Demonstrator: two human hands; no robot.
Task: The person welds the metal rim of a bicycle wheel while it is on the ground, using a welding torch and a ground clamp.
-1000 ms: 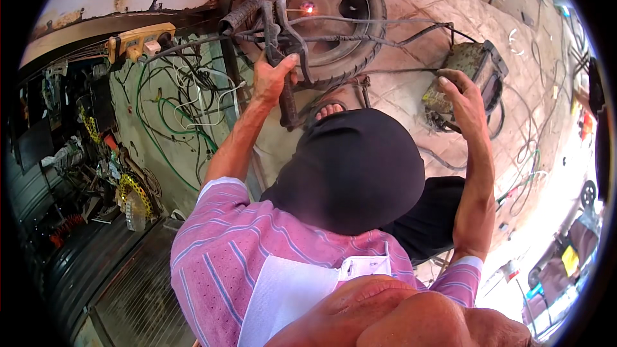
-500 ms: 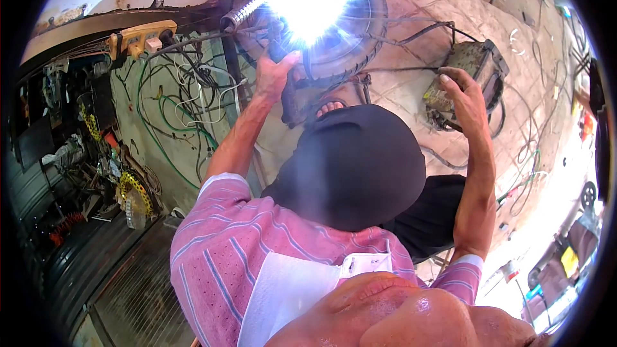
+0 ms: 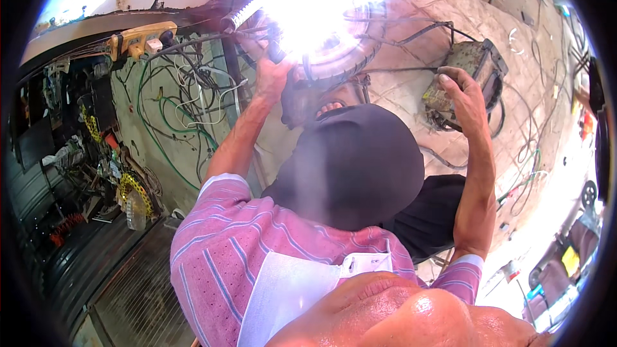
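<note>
A blinding white welding arc [image 3: 315,9] burns over a spoked wheel with a tyre [image 3: 376,54], washing out its upper middle. Just below the glare, my left hand [image 3: 272,78] is closed round the dark grip of what looks like a welding electrode holder [image 3: 276,50]; its tip is lost in the light. A coil spring [image 3: 243,15] slants beside the arc. My right hand [image 3: 464,93] hangs over a worn, boxy machine [image 3: 479,58], fingers loosely bent, thumb apart, and nothing visible in them. A thin dark rod or cable [image 3: 408,69] passes close to its fingertips.
My black-clad knee [image 3: 353,167] rises between my arms, with bare toes [image 3: 330,108] beyond it. A yellowish power strip [image 3: 143,40] sits at left above tangled cables [image 3: 199,90]. Metal parts [image 3: 135,186] crowd the left side. Loose cables [image 3: 530,154] trail across the floor at right.
The arc's glare has grown larger and brighter, covering more of the wheel and the spring. Both hands keep nearly the same place.
</note>
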